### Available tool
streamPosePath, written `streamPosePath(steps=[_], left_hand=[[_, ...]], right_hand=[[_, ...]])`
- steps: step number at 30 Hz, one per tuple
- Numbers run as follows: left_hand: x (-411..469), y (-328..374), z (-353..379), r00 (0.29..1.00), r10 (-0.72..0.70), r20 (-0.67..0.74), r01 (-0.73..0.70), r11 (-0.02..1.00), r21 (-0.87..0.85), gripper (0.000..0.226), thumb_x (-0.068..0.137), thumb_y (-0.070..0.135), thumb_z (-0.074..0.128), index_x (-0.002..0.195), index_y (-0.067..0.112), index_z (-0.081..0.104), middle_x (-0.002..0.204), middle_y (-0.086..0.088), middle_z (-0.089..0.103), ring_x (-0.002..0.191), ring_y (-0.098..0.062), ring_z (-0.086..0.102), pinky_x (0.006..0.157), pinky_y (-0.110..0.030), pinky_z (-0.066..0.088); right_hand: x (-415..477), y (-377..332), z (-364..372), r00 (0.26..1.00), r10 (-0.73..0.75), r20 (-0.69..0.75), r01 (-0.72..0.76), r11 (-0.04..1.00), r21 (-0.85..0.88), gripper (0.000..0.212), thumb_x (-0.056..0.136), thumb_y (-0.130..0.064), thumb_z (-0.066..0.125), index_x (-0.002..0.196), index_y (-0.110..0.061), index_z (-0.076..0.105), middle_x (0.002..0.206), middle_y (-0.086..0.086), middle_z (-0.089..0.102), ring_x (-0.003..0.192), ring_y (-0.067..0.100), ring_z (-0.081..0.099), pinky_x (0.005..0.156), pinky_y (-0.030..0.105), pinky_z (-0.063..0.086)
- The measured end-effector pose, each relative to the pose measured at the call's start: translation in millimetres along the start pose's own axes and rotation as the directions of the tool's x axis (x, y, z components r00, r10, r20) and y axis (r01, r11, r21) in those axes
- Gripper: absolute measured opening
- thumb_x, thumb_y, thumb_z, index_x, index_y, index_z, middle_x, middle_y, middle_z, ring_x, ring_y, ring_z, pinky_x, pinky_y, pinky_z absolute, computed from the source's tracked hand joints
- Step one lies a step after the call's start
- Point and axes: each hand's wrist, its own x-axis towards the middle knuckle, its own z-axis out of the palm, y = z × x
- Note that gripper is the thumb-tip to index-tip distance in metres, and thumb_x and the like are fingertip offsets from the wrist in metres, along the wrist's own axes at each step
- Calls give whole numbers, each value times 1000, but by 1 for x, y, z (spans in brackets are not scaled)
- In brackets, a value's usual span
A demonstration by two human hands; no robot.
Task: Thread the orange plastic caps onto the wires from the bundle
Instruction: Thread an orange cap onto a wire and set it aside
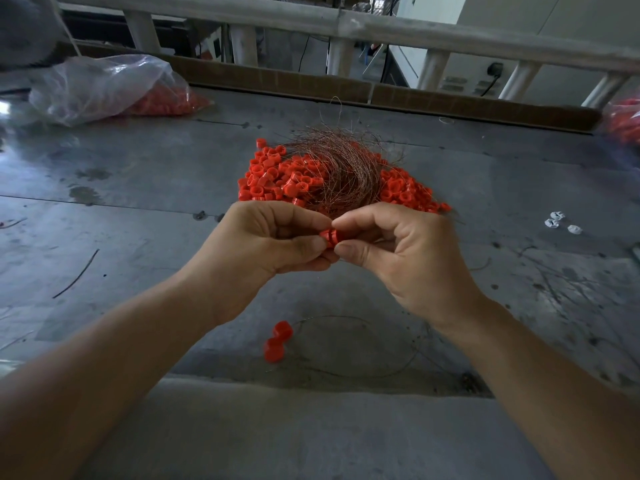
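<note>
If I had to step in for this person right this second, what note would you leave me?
Hands: left hand and right hand both pinch the held caps above the table. Any wire through them is too fine to make out.
Supplies: cap pile with the wire bundle lying on it, just beyond the hands; bag of caps far left.
Done: two caps near the front edge, seemingly strung on a loose wire.
Left: almost the whole pile.
</note>
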Motion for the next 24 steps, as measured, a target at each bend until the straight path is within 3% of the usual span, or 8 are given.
streamPosePath(steps=[4, 10, 16, 20, 24], left_hand=[[0, -1, 1, 1000, 17, -13, -17, 999, 28, 24, 56, 7, 64, 80, 6, 68, 70, -12, 71, 65, -18, 70, 59, -18, 54], [-1, -2, 3, 998, 54, -38, -52, 996, 72, 21, 55, 9, 64, 73, 16, 72, 71, -9, 72, 66, -19, 70, 59, -18, 54], [-3, -2, 5, 996, 75, -39, -69, 987, 147, 25, 57, 8, 62, 81, 11, 67, 69, -5, 72, 63, -16, 70, 58, -16, 53], [-4, -1, 5, 998, 56, -20, -53, 993, 102, 22, 57, 8, 62, 78, 11, 68, 68, -9, 72, 62, -17, 70, 57, -17, 53], [-5, -2, 5, 998, 69, -4, -67, 982, 178, 23, 58, 9, 63, 80, 11, 69, 67, -6, 72, 61, -13, 69, 57, -15, 53]], right_hand=[[0, -1, 0, 1000, -19, -20, 18, 1000, -25, 33, 72, -6, 72, 87, -34, 61, 81, -20, 63, 78, 2, 65, 73, 17, 53], [-1, 3, 3, 997, -40, -68, 36, 997, -71, 30, 70, -6, 73, 97, -18, 65, 81, -14, 63, 77, 0, 64, 71, 14, 52], [-2, 6, 4, 996, -52, -76, 45, 994, -95, 22, 70, -5, 73, 92, -6, 70, 79, -10, 64, 71, -3, 63, 66, 12, 52], [-2, 1, 3, 978, -188, -89, 166, 963, -213, 17, 68, -9, 72, 84, -1, 71, 78, -3, 67, 78, 8, 64, 68, 17, 54], [-4, -2, 5, 945, -322, -49, 278, 876, -394, 15, 66, -7, 73, 78, 3, 71, 71, 11, 70, 64, 17, 67, 61, 26, 51]])
